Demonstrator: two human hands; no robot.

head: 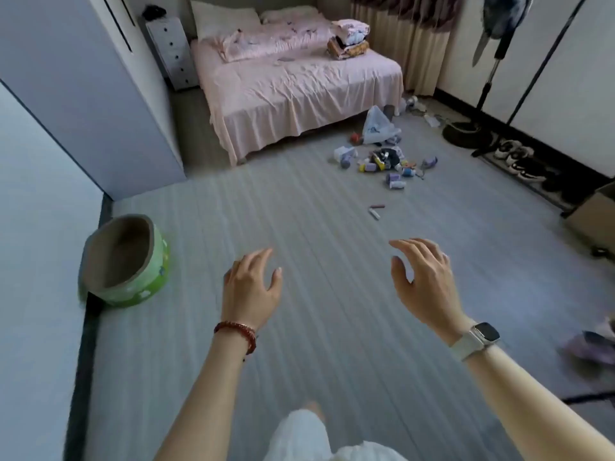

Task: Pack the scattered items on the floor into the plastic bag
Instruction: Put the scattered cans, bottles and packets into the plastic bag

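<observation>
While 2 hands (pixel 251 287) (pixel 422 281) hover empty, 1 plastic bag (pixel 377 126) beside scattered items (pixel 382 163).

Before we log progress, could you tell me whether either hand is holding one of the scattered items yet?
No, the left hand and right hand hang empty above bare floor, far from the scattered items.

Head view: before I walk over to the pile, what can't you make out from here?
- Scattered items: too small and far in the head view to name singly.
- Plastic bag: its opening and contents do not show.
- Two small sticks: too small to identify.
- Purple thing: blurred and cut by the right edge.
- Left hand and right hand: palms face away, though neither holds anything.
</observation>
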